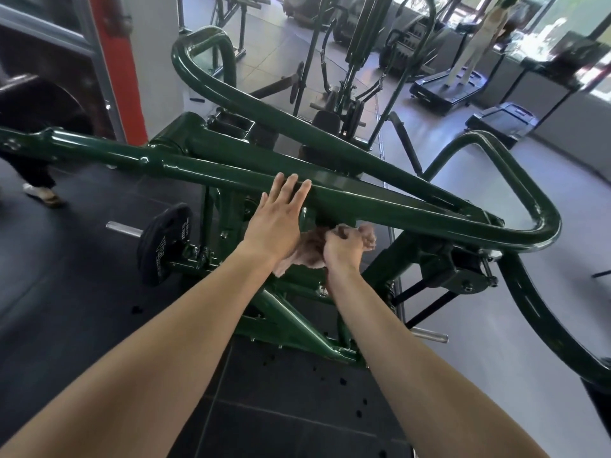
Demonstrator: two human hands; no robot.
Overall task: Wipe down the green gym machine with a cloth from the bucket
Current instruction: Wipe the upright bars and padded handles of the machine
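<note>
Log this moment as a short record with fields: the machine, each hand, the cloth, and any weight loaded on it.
machine: green machine, glossy tube frame
left: left hand rests flat on its upper beam, fingers straight
right: right hand grips the cloth just under that beam
cloth: brownish, bunched up
load: black weight plate on a side peg, low on the left
</note>
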